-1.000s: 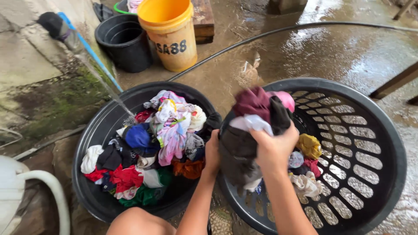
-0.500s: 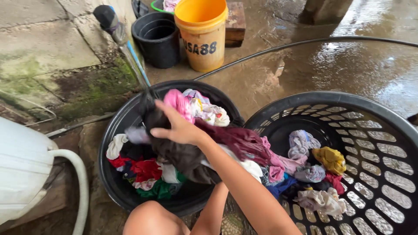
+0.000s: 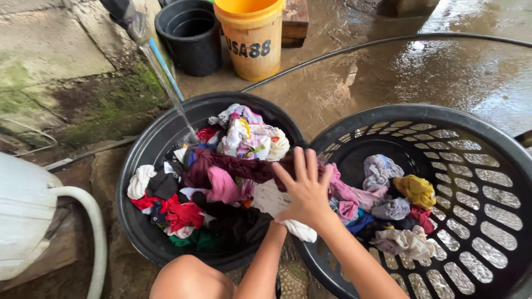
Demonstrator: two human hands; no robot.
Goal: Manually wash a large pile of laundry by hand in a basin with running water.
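Note:
My right hand lies flat with fingers spread on a heap of wet clothes that drapes over the meeting rims of a black tub and a black perforated laundry basket. Under the palm are a maroon garment, a pink cloth and a white cloth. My left forearm rises beneath the right one; its hand is hidden under the right hand and the clothes. The tub is piled with mixed coloured clothes. The basket holds fewer pieces, among them a yellow one.
A thin stream of water runs from a pipe into the tub. A yellow bucket and a black bucket stand behind. A black hose crosses the wet concrete. A white container with a hose sits left. My knee is below.
The bundle I lifted from the basket has swung left and now lies in the tub. My right hand has let it go and moved back to the rims, fingers spread.

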